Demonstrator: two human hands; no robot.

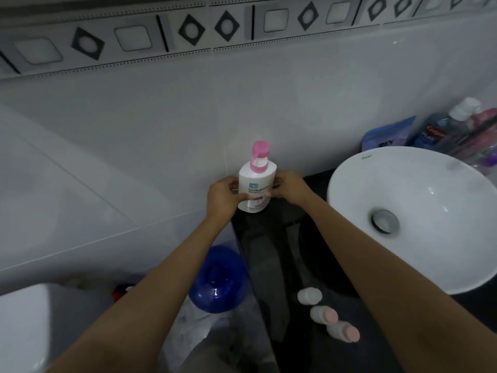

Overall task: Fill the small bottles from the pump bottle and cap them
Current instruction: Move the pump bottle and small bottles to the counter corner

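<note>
Dark counter (271, 238): two-handed "Shokubutsu" pump bottle (256, 184) (upright).

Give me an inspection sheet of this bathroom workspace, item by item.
Surface: dark counter running along the tiled wall, beside a white basin.
Job's things: pump bottle, white with a pink pump, upright at the far end of the counter; three small bottles in a row at the near end, two with pink caps, one white.
Clutter: toiletry bottles and a blue pouch behind the basin.
Grippers: left hand and right hand both grip the pump bottle's sides.
Cables: nothing seen.
Surroundings: blue bin below the counter's left edge; a white fixture at lower left, only partly in view.
</note>
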